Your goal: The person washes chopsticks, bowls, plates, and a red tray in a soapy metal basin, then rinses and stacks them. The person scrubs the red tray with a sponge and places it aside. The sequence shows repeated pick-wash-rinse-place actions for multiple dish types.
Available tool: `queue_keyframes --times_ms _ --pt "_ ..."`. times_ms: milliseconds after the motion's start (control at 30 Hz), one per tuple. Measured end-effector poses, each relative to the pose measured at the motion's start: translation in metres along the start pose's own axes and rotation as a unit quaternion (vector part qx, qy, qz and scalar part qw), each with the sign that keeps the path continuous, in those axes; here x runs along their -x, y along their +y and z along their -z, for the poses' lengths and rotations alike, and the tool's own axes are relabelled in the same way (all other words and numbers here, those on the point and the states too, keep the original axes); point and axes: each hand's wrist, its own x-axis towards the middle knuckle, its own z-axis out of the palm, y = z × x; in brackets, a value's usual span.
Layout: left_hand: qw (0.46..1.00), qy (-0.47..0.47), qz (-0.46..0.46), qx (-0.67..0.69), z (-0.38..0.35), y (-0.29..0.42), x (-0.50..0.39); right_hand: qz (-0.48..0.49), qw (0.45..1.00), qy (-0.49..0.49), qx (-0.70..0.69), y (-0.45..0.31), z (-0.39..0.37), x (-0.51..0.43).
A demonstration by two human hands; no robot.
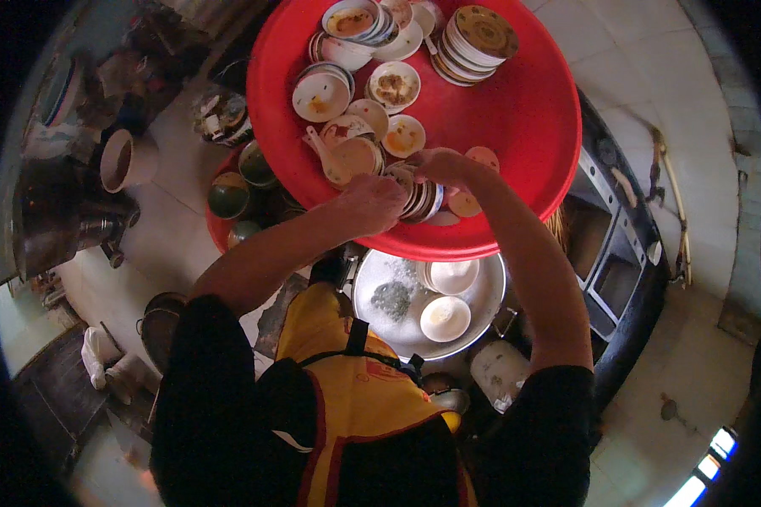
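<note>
My left hand (375,201) is at the left side of a tilted stack of small dishes (423,201), its fingers curled against them. At the far end of the same stack, my right hand (441,166) grips it with bent fingers. Part of each hand's fingertips is hidden. The stack leans near the front wall of a large red plastic basin (513,142). Just left of it are stacked bowls (355,155) with a white spoon (330,161) on them. A small bowl with orange residue (403,136) stands beyond my hands, and pale pink dishes (482,158) lie to the right.
Below the basin, a metal pan (368,317) holds suds, a green scrubber (391,301) and white bowls (445,319). Used bowls (320,96) and a tall plate stack (475,47) fill the basin's far part. Green bowls (228,194) sit at left; a black-rimmed sink unit (615,253) is at right.
</note>
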Motion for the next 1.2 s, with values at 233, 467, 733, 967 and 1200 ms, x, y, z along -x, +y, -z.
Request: queue_keyframes --times_ms 233,467,733,967,1200 --pt "0.993 0.114 -0.004 -0.008 -0.013 0.004 -0.008 0.106 0.993 0.060 -0.010 0.004 -0.012 0.021" --pt "0.990 0.101 -0.074 0.068 0.006 0.005 -0.004 0.202 0.968 0.144 -0.044 0.031 -0.020 0.031" --pt "0.975 0.142 -0.117 0.128 0.026 0.026 -0.005 0.116 0.950 0.105 -0.272 0.028 -0.017 0.084" --pt "0.972 0.132 -0.153 0.118 0.058 0.119 0.011 0.186 0.905 0.192 -0.332 0.042 -0.051 0.201" --pt "0.955 0.048 -0.224 0.188 -0.031 0.186 0.025 0.128 0.846 0.175 -0.487 0.144 -0.185 0.237"
